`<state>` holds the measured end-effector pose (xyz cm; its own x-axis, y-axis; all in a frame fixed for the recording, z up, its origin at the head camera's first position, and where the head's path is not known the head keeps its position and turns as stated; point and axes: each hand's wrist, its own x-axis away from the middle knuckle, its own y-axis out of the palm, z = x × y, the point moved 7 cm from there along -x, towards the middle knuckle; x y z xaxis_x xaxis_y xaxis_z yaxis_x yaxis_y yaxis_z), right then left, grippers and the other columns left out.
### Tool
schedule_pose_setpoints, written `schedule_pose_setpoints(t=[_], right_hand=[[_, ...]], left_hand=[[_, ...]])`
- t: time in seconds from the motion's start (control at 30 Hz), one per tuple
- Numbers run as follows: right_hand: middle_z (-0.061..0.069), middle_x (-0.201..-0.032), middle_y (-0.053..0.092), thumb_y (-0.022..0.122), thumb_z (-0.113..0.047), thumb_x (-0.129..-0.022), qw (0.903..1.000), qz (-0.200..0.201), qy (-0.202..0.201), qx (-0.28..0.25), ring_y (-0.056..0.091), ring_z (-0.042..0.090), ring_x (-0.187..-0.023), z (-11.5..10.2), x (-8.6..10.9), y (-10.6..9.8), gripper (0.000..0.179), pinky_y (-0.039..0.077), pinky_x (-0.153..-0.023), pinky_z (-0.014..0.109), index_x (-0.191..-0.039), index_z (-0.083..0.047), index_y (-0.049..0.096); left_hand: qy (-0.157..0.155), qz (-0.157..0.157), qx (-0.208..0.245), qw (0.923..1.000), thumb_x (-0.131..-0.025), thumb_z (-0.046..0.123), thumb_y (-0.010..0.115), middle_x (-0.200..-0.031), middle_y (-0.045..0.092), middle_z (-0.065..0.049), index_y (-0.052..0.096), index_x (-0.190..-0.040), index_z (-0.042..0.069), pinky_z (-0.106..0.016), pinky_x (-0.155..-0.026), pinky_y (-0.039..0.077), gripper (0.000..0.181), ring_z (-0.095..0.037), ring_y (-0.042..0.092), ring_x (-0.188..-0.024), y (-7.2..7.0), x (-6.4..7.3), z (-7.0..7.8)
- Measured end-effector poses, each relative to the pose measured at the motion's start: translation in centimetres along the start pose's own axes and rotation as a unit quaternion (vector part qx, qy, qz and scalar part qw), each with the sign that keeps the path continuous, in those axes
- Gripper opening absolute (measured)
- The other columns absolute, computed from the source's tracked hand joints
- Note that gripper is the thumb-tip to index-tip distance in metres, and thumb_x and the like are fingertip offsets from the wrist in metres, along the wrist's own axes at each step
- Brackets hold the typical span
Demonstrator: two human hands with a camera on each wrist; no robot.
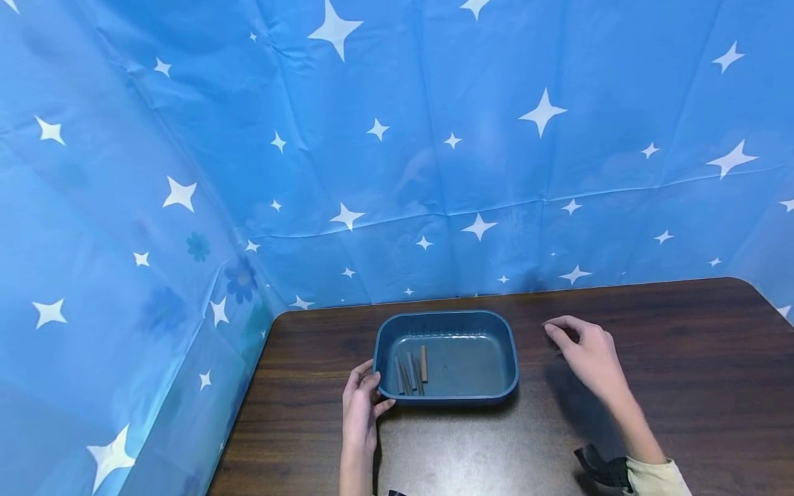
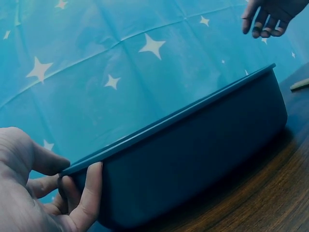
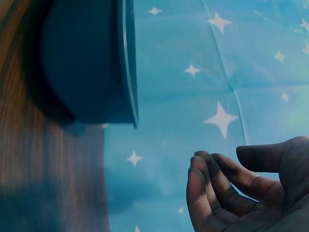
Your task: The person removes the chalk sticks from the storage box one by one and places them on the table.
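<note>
A dark blue plastic tub stands on the wooden table. Inside it, at the left, lie several thin sticks, grey, brown and tan. My left hand holds the tub's near left corner; in the left wrist view the thumb lies on the rim and the other fingers are against the outer wall. To the right of the tub, my right hand hovers above the table with loosely bent fingers. In the right wrist view a gap shows between thumb and fingers, with nothing in it.
A tan piece lies on the table beyond the tub at the edge of the left wrist view. A blue curtain with white stars hangs behind and to the left of the table. A black strap is around the right wrist.
</note>
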<state>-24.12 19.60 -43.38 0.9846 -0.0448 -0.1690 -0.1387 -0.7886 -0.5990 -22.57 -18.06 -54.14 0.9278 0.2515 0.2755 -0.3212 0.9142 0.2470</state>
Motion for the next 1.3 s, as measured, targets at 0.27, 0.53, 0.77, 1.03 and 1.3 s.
schedule_pose_setpoints(t=[0.27,0.53,0.77,1.03,1.3], right_hand=[[0.007,-0.089,0.071,0.059,-0.02,-0.107,0.9994,-0.028,-0.012,-0.015,0.063,0.016,-0.072,-2.4,-0.5,1.8,0.027,0.048,-0.063,0.035,-0.119,0.0,0.072],[0.011,-0.09,0.073,0.06,-0.014,-0.105,0.9979,-0.036,-0.034,-0.042,0.067,0.02,-0.072,-4.3,-0.9,3.5,0.021,0.051,-0.061,0.031,-0.114,0.001,0.073],[0.006,-0.087,0.071,0.06,-0.014,-0.105,0.9942,-0.07,-0.033,-0.074,0.069,0.024,-0.075,-5.0,-0.9,5.3,0.02,0.054,-0.059,0.031,-0.114,-0.001,0.073],[0.006,-0.09,0.072,0.06,-0.013,-0.105,0.9904,-0.098,-0.039,-0.09,0.07,0.02,-0.079,-5.5,-0.7,7.8,0.02,0.057,-0.065,0.032,-0.113,-0.001,0.073],[0.009,-0.096,0.072,0.06,-0.01,-0.104,0.9858,-0.12,-0.025,-0.115,0.072,0.03,-0.082,-5.8,-0.8,10.3,0.019,0.059,-0.067,0.036,-0.115,0.001,0.072]], left_hand=[[0.007,0.016,-0.007,0.9998,-0.103,0.009,0.054,-0.113,0.06,-0.014,0.049,-0.141,-0.004,-0.024,-0.058,0.055,0.04,-0.017,0.063,-0.08,-0.3,0.5,0.2],[0.024,0.025,-0.029,0.999,-0.102,0.011,0.059,-0.106,0.061,-0.013,0.05,-0.139,-0.005,-0.022,-0.055,0.055,0.041,-0.016,0.063,-0.077,-0.2,0.7,0.4],[0.029,0.02,-0.04,0.9986,-0.099,0.006,0.064,-0.096,0.059,-0.008,0.05,-0.138,-0.007,-0.022,-0.054,0.055,0.044,-0.015,0.063,-0.073,-0.1,0.4,0.4],[0.046,0.008,-0.06,0.9971,-0.102,0.007,0.057,-0.106,0.063,-0.018,0.05,-0.137,-0.007,-0.025,-0.057,0.057,0.038,-0.018,0.066,-0.077,0.3,0.5,0.9],[0.045,0.011,-0.056,0.9974,-0.102,0.005,0.056,-0.105,0.063,-0.018,0.05,-0.137,-0.009,-0.024,-0.058,0.057,0.039,-0.018,0.065,-0.074,0.1,0.4,1.1]])
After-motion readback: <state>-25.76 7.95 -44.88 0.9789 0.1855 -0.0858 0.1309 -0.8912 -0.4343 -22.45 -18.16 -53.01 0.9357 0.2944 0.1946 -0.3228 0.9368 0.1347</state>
